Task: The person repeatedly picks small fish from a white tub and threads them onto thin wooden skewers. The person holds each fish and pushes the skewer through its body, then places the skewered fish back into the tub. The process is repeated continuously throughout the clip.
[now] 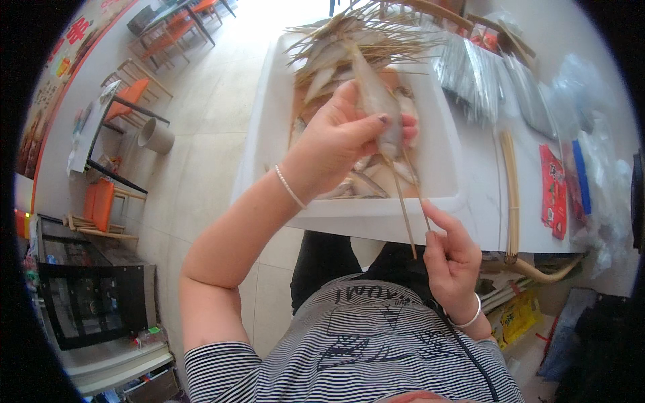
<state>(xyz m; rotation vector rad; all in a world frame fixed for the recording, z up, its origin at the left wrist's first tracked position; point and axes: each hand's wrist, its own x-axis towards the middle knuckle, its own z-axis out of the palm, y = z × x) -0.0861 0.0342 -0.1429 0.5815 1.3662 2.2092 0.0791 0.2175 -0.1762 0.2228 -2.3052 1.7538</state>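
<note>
My left hand [347, 123] grips a pale fish [375, 93] by its body above a white tub [456, 151]. Two thin bamboo skewers [403, 211] stick out of the near end of this fish. Between thumb and forefinger, my right hand [451, 252] pinches the end of the right-hand skewer, beyond the tub's near edge. Under my left hand, loose small fish [370, 184] lie in the tub. Skewered fish [322, 83] are heaped towards its far end, with many stick ends [403, 48] fanning out. The held fish's far end blurs into that heap.
Right of the tub, the white table [478, 211] bears a bundle of bamboo skewers [511, 196], a red printed packet [553, 191] and clear plastic bags [466, 75]. A grey bin [156, 136] and orange-seated chairs [98, 204] stand on the floor at left, near a glass-fronted cabinet [90, 297].
</note>
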